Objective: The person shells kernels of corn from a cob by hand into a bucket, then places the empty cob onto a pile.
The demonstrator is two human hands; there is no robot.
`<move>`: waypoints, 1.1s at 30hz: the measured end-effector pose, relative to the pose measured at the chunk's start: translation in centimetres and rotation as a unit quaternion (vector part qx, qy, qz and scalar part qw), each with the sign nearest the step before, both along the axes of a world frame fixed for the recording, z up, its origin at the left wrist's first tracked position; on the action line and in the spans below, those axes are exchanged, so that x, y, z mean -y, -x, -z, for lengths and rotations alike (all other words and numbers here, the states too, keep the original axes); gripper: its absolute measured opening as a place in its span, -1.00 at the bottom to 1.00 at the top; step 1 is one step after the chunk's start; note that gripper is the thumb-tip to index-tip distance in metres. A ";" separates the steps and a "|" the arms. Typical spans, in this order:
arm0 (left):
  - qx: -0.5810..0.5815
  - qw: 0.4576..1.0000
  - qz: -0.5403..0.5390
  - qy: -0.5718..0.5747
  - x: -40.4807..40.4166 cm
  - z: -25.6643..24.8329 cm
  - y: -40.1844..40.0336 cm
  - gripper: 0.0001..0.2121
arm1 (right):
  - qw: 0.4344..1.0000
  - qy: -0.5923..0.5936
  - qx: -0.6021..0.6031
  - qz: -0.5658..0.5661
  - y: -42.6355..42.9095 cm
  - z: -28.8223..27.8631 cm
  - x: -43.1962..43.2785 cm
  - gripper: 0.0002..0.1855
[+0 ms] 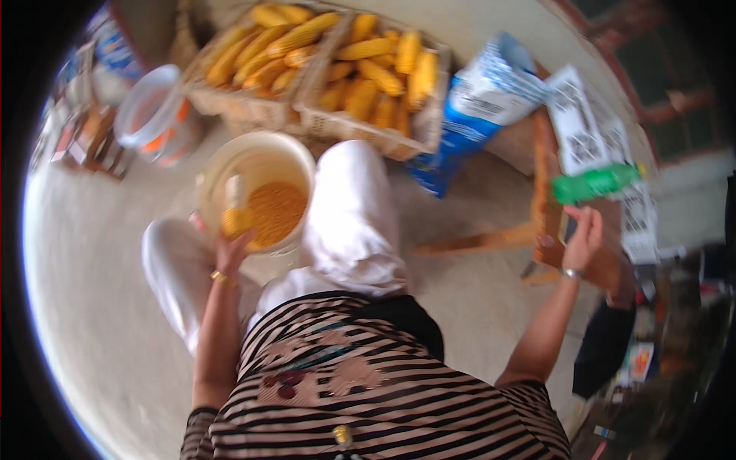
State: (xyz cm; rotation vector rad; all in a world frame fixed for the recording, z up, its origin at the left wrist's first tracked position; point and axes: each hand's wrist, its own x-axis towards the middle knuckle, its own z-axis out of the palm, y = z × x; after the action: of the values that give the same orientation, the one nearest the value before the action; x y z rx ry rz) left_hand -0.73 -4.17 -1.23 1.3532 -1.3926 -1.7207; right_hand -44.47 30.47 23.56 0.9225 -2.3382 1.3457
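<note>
My left hand [233,247] grips a partly shelled corn cob [234,210] over the near left rim of a cream plastic bucket [270,144]. The cob's upper end is bare and pale, its lower end still yellow with kernels. Loose corn kernels [279,213] cover the bucket's bottom. Out to the right, my right hand [583,236] is at a small wooden table [540,172], its fingers bunched just below a green plastic bottle [595,183] with a yellow cap. Blur hides whether the fingertips touch the bottle or pinch something small.
Ahead are two crates [368,132] of yellow corn cobs [374,75]. A blue and white sack [477,109] leans beside them. Printed sheets [575,121] lie by the bottle. A clear plastic bucket [158,109] stands far left. The white-trousered knees [353,201] flank the cream bucket.
</note>
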 end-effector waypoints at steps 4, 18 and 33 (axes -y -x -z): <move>-0.012 0.986 0.016 0.164 0.4 2.2 0.1 -0.55 | 0.958 -0.060 0.074 -0.269 -9.3 2.9 10.4 -0.75; 0.341 0.867 0.028 0.363 -3.1 -1.3 -0.2 -0.42 | 0.683 0.021 0.614 -0.394 -30.7 25.3 34.8 -0.71; 0.250 0.960 0.059 0.110 -2.0 1.5 0.5 -0.47 | 0.678 -0.073 0.620 -0.388 -29.2 31.5 34.7 -0.52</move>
State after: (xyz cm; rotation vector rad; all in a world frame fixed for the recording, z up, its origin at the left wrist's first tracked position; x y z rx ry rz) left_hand -1.22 -2.21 -2.73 1.6730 -1.9082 -1.2841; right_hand -15.26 -4.20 -7.98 1.4224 -3.0863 2.8774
